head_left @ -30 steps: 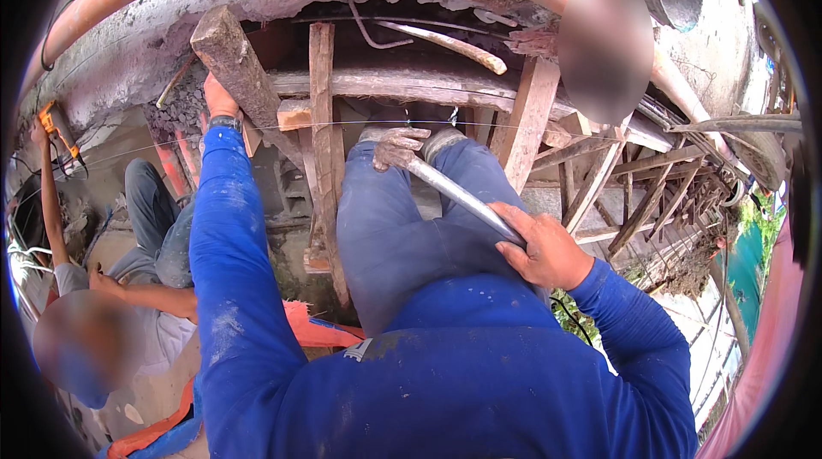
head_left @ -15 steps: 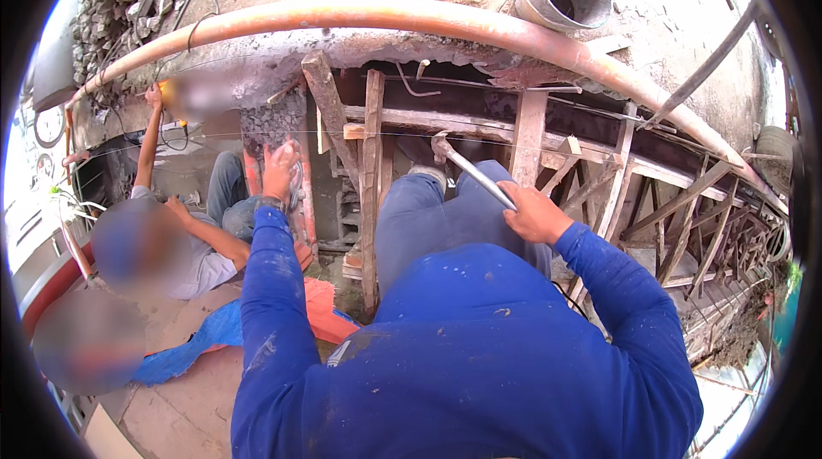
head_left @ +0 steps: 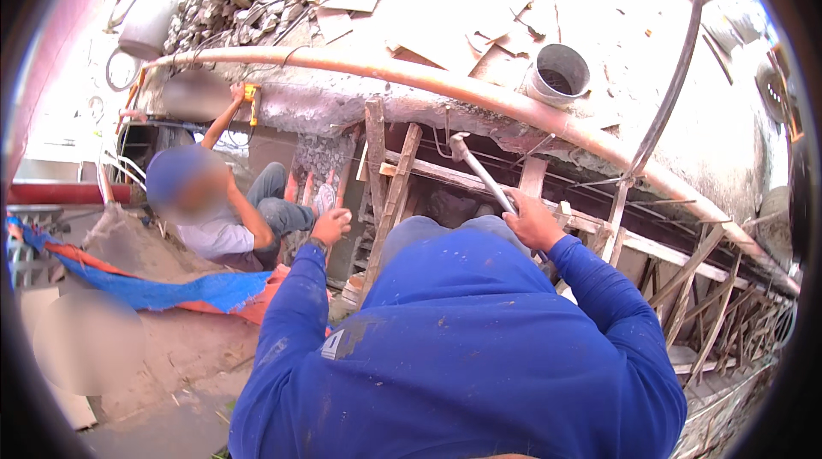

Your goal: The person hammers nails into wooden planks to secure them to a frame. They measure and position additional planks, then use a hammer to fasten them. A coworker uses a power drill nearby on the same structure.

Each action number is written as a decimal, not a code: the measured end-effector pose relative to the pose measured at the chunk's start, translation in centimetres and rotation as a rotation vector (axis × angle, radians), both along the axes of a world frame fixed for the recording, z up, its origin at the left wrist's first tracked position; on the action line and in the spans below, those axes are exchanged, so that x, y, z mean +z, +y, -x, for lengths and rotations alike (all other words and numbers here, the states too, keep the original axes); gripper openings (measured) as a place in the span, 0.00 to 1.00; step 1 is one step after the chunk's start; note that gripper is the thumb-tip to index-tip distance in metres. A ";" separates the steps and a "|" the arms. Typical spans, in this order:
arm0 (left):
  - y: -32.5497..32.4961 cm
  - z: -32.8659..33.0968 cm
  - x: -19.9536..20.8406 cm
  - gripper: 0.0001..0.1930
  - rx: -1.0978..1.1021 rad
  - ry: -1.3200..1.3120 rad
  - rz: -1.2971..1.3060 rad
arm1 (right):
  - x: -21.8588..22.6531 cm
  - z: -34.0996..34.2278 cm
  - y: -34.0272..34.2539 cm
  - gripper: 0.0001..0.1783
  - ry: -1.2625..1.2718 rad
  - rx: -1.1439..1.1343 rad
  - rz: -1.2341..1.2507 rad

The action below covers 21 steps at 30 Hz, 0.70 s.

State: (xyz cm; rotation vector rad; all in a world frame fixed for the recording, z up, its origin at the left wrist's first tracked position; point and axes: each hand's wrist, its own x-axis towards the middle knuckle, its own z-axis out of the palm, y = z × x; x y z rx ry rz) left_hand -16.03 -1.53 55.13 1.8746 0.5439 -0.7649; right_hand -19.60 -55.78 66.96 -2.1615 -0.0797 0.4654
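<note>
My right hand (head_left: 534,221) grips the metal handle of a hammer (head_left: 484,172). The hammer's head points away from me, in front of the dark trench opening and close to a bent steel bar (head_left: 445,129). My left hand (head_left: 330,226) is closed, fingers curled; whatever it may hold is too small to make out. It is just left of an upright wooden plank (head_left: 396,202) and short of the rough concrete column (head_left: 318,163). A horizontal timber (head_left: 454,174) runs along the opening beyond my knees.
At the left a co-worker (head_left: 214,228) sits and holds a yellow power tool (head_left: 252,92). A long orange pipe (head_left: 385,70) lies along the concrete edge, with a bucket (head_left: 557,75) beyond it. Wooden props (head_left: 685,271) crowd the right. A blue-and-orange tarp (head_left: 163,286) lies left.
My left hand has drawn back toward me from the column, its fingers now curled. The hammer stays in my right hand. The whole view has shifted, showing more ground beyond the pipe.
</note>
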 end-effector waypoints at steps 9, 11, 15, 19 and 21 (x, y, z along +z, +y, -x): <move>-6.4 -2.6 6.0 0.21 -0.280 -0.382 -0.067 | 3.6 1.6 0.1 0.11 -0.483 -0.218 -0.060; -4.4 -0.4 3.9 0.21 -0.231 -0.411 -0.062 | 2.3 1.3 0.4 0.07 -0.482 -0.322 -0.203; 1.9 8.8 -2.5 0.20 0.143 -0.150 0.044 | 0.0 3.1 0.7 0.04 -0.403 -0.227 -0.089; 10.7 22.1 -11.6 0.18 -0.062 -0.349 -0.382 | -6.3 7.1 0.7 0.08 -0.167 -0.079 0.012; 11.0 25.2 -12.1 0.17 0.463 -0.155 -0.075 | -9.9 8.2 -0.5 0.13 -0.015 -0.064 0.068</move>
